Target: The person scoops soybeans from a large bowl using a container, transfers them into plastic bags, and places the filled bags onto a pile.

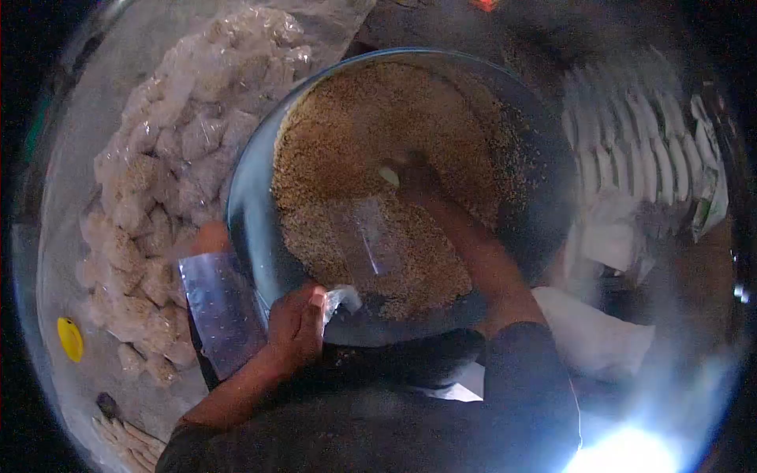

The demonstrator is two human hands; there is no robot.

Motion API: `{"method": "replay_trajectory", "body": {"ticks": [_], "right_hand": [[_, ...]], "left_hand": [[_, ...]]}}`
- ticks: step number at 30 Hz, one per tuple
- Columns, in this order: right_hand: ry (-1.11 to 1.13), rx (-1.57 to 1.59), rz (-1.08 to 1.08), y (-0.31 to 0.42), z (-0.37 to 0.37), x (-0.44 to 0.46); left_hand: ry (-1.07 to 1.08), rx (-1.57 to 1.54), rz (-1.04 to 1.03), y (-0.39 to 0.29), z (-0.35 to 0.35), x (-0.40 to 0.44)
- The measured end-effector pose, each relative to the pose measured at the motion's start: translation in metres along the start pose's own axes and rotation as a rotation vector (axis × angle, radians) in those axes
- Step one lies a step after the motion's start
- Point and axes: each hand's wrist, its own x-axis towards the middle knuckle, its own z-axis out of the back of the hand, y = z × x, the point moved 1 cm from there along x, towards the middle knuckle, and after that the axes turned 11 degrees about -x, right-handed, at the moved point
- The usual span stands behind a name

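A large round tub [264, 158] holds a heap of brown grain-like bits [371, 118]. My right hand [416, 177] reaches into the heap, its fingers closed and dark in shadow. A small pale edge [389, 175] shows beside those fingers; what it belongs to is hidden. At the tub's near rim, my left hand [298, 323] is closed on a crumpled clear plastic bag [341, 301]. Another clear plastic piece [369, 236] lies over the grain between my hands; whether it joins the held bag is unclear.
Many filled, knotted clear bags [165, 189] are piled on the left. A flat plastic packet [221, 307] lies by my left forearm, and a yellow oval object [70, 339] sits at far left. Rows of white packets [639, 150] stand on the right.
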Motion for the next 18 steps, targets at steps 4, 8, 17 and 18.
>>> {"method": "replay_trajectory", "body": {"ticks": [4,8,17,18], "right_hand": [[0.096,0.192,-0.102,-0.004,-0.052,0.033],[0.092,0.544,-0.147,0.010,-0.094,0.033],[-0.331,0.845,-0.354,0.019,-0.184,-0.072],[-0.371,0.877,-0.412,0.012,-0.193,-0.094]], "left_hand": [[-0.117,0.219,-0.328,-0.008,0.004,0.005],[-0.207,0.134,-0.271,-0.009,0.006,0.000],[-0.138,-0.849,0.127,0.025,0.001,0.012],[-0.036,-0.911,0.217,0.012,0.000,0.009]]}}
